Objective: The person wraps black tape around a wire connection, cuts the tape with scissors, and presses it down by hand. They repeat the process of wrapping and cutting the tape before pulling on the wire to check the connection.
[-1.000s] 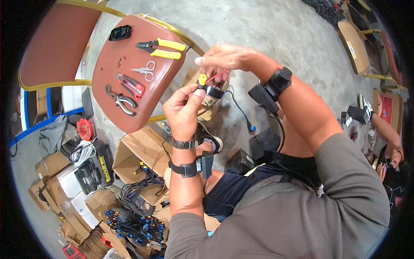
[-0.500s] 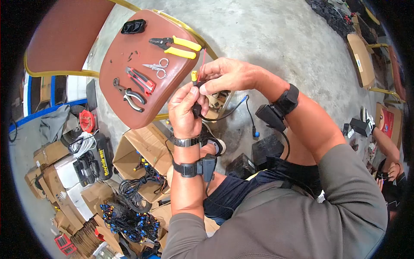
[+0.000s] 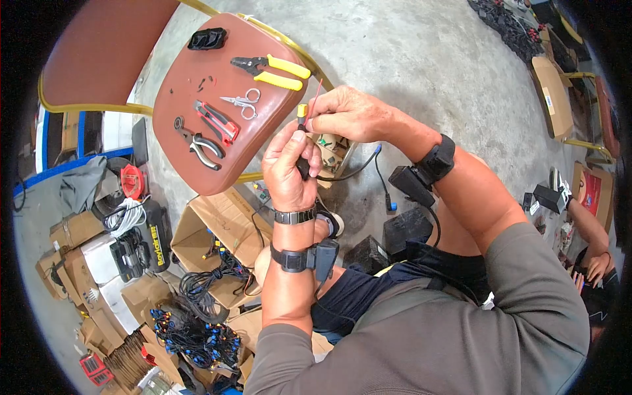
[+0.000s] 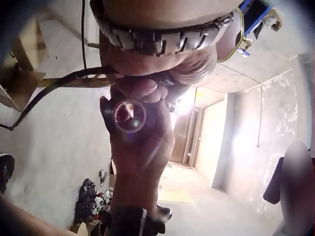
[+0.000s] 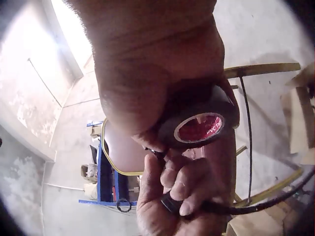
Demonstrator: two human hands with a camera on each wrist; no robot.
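My left hand [image 3: 291, 164] grips a black cable [image 3: 345, 176] with a yellow connector [image 3: 302, 110] pointing up past the fingertips. Beside that connector a thin red wire [image 3: 315, 99] sticks up. My right hand [image 3: 352, 113] comes in from the right, its fingertips right at the connector's base. In the right wrist view it holds a roll of black tape [image 5: 199, 129] with a red printed core, close above the left hand's fingers [image 5: 184, 184]. The left wrist view shows the tape roll [image 4: 130, 116] end-on; in the head view the right hand hides it.
A brown chair seat [image 3: 224, 158] bears yellow-handled wire strippers [image 3: 280, 71], scissors [image 3: 243, 103], a red cutter [image 3: 217, 123] and pliers [image 3: 197, 145]. Below are an open carton [image 3: 220, 224] and bundled cables [image 3: 197, 339]. Another person's arm [image 3: 588, 227] shows at far right.
My right hand has turned and closed in beside the left, and the tape roll has passed out of sight in the head view. The connector now points upward; the view has shifted slightly.
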